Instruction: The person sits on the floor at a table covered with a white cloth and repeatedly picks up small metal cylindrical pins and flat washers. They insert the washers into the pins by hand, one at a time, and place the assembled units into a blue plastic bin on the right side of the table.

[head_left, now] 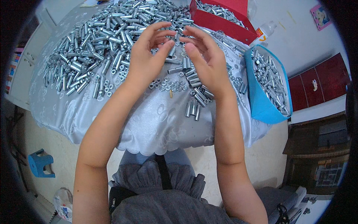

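My left hand (149, 54) and my right hand (209, 56) are raised over the table, palms facing each other and fingers curved. Each thumb stands apart from its fingers, and I see nothing held in either hand. Past the fingertips lies a big pile of silvery expansion bolts (115, 33). Loose metal sleeves (199, 95) are gathered below my right hand, some partly hidden by it. Between my forearms sits a cluster of small nuts (173, 86), with more nuts (108, 84) left of my left forearm.
A patterned silvery tablecloth (160, 127) covers the table. At the right stands a blue fabric bin (266, 112) full of bolts. A red box (223, 23) with metal parts is at the back, beside a clear plastic bottle (265, 30). A blue stool (40, 163) stands on the floor at left.
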A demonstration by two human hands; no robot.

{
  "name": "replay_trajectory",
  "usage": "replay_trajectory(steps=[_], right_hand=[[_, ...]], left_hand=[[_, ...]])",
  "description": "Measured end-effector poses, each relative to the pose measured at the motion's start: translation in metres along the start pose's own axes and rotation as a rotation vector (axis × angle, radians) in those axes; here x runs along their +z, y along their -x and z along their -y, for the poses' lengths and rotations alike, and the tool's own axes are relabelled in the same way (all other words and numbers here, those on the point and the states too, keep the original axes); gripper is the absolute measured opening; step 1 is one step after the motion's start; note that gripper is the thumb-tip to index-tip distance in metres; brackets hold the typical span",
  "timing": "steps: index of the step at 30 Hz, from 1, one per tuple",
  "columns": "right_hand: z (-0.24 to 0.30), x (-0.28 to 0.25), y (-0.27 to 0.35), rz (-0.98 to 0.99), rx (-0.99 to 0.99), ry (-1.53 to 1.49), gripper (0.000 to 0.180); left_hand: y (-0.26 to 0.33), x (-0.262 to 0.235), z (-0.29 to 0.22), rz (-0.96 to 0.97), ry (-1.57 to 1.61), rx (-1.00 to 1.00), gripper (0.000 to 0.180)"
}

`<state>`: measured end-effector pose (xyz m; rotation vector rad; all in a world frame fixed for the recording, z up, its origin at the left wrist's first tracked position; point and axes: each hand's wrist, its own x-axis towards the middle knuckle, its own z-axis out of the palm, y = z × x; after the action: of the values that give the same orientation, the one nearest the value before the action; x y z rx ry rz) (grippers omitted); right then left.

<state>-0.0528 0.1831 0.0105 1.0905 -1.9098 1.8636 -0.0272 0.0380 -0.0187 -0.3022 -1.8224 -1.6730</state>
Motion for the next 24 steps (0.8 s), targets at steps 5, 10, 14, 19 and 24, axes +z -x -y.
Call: replay_trajectory(steps=[5, 10, 14, 19, 24], right_hand=[[-0.014, -0.023, -0.003, 0.181, 0.067, 0.533, 0.02], [-0.042, -0.027, -0.001, 0.27, 0.108, 0.714, 0.019], [-0.06, -0.028, -0.001, 0.265, 0.07, 0.878, 0.017], [-0.055, -0.023, 0.0, 0.29, 0.079, 1.023, 0.017], [-0.054, -0.023, -0.003, 0.336, 0.166, 1.06, 0.017]], left_hand=[[-0.003, -0.003, -0.001, -0.084, 0.19, -0.091, 0.037], [-0.004, -0.004, -0.01, -0.155, 0.226, -0.278, 0.039], [-0.004, -0.008, -0.003, -0.162, 0.299, -0.443, 0.042], [-0.003, -0.005, -0.006, -0.156, 0.442, -0.553, 0.043], [-0.002, -0.003, -0.006, -0.149, 0.448, -0.568, 0.043]])
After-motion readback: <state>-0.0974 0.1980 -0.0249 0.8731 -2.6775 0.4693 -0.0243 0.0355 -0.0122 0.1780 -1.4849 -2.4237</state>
